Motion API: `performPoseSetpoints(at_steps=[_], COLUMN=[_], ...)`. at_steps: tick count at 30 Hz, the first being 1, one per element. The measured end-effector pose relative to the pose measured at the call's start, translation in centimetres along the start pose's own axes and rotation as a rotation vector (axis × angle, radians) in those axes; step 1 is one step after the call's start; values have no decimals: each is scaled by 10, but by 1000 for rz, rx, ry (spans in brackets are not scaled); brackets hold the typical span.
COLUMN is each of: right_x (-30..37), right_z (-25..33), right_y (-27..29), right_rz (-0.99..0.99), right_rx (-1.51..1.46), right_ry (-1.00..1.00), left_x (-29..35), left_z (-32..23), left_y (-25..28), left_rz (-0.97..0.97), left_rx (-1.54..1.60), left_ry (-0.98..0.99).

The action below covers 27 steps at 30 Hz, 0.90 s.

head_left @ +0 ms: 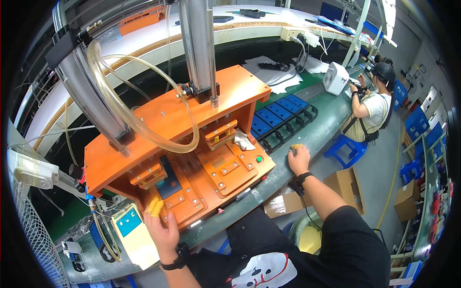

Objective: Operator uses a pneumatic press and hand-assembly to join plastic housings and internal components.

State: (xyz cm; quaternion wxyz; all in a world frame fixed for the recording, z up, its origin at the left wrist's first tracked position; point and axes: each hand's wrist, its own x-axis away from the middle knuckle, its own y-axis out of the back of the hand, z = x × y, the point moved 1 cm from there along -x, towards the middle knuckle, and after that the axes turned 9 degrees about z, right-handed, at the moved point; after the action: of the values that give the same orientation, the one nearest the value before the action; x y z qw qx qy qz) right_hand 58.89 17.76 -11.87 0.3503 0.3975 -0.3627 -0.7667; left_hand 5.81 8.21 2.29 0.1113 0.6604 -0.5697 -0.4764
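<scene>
An orange two-bay press [230, 96] stands on the green bench in front of me. At its front left corner is my left hand [163, 234], its fingers and thumb apart, yellow covers on the fingertips, nothing visibly held. A blue panel [165, 180] lies in the press's left bay; in the right bay, the orange fixture [228, 169] shows its bare plate. My right hand [300, 161] is closed at the bench edge, right of the green button [259, 159]. Its curled fingers hide whatever they may hold. Beyond it, blue panels [273, 116] sit in a row with black frames [288, 128].
Metal cylinders [194, 43] and a looping clear hose [129, 122] rise over the press. Yellowish sheets [139, 245] lie left, a blue piece on top. A white fan [336, 78] and a seated person [374, 103] are at right. Cardboard boxes [345, 187] stand below.
</scene>
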Motion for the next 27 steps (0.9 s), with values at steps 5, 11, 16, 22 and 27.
performPoseSetpoints(at_steps=[5, 11, 16, 22, 27], right_x=[0, 0, 1, 1, 0], right_z=[1, 3, 2, 5, 5], right_y=[-1, 3, 4, 4, 4], right_rz=[-19, -34, -22, -13, -24], right_rx=[-3, -27, -34, -21, -28], right_ry=[4, 7, -3, -10, -6], left_x=[0, 1, 2, 1, 1], left_z=[1, 1, -2, -2, -2], left_y=[-1, -1, 0, 1, 0], left_rz=[3, 5, 11, 21, 16], left_rx=[6, -6, 24, 12, 1], left_ry=[11, -8, 22, 18, 10])
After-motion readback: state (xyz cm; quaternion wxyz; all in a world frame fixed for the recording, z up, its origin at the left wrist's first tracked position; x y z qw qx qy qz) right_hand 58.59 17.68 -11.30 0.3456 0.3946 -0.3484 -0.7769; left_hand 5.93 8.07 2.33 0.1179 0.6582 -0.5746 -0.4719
